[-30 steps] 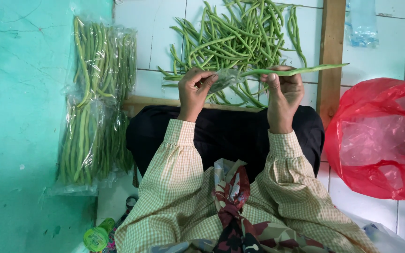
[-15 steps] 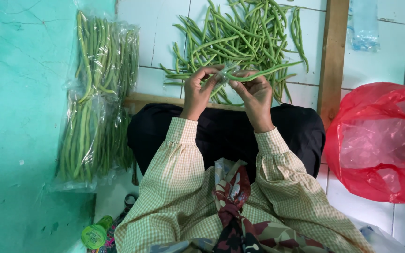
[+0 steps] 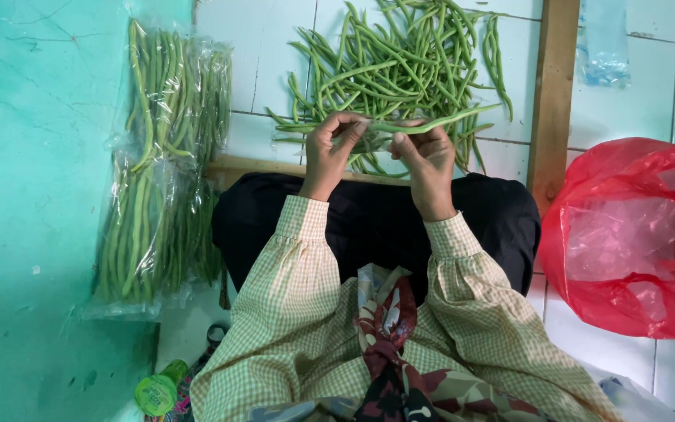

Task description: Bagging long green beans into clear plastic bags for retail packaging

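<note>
Fingers of both hands pinch one long green bean [image 3: 431, 125], held level above the lap. The left hand [image 3: 330, 148] closes its fingers on the bean's left end, and the right hand [image 3: 427, 160] grips it just beside, thumb up against the pod; the rest of the bean juts out past the right hand toward a wooden strip [image 3: 550, 94]. Just beyond the bean a loose pile of green beans [image 3: 400, 55] lies on the white tiled floor [image 3: 275, 78]. Left of the pile lie clear plastic bags of beans [image 3: 162, 164], next to a turquoise wall [image 3: 33, 195]. Right of the wooden strip sits a red plastic bag [image 3: 626, 234].
</note>
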